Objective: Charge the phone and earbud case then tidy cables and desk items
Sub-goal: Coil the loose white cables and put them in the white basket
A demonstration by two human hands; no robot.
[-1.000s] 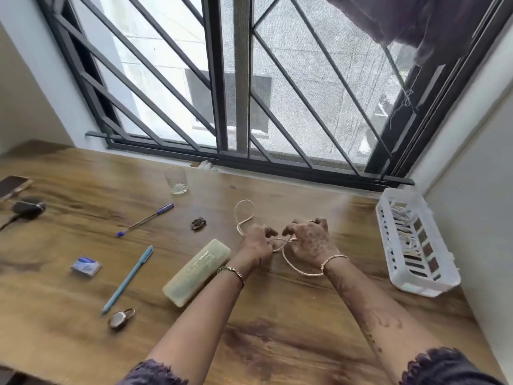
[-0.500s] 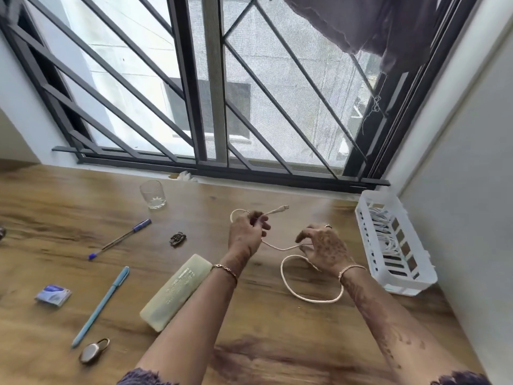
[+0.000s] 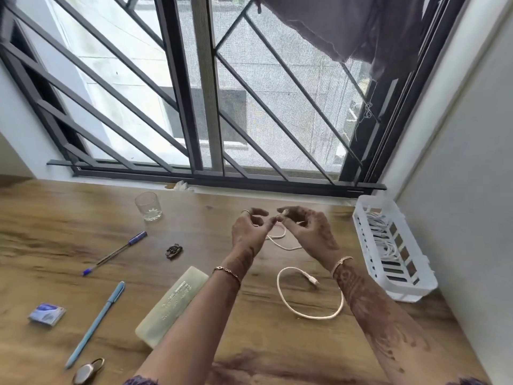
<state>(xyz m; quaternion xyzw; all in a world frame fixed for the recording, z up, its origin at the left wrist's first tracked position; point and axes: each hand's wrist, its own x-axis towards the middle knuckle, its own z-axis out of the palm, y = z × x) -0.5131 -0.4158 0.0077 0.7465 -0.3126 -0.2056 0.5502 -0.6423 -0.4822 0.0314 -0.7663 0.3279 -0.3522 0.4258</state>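
left hand [image 3: 248, 230] and right hand [image 3: 309, 229] each pinch the cream cable [image 3: 311, 317] — its loop rests on the desk [image 3: 55, 232].

The wooden desk [image 3: 69, 223] bears a glass [image 3: 148, 206], a pale case [image 3: 172, 304], a cable [image 3: 311, 316] and a white basket [image 3: 408, 291].

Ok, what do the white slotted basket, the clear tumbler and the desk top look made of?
The white slotted basket looks like moulded plastic, matte, with thin even ribs. The small clear tumbler seems glass: see-through, thick patterned base, though clear plastic is possible. The brown desk top shows wood grain under a smooth sheen, probably laminate or veneer.
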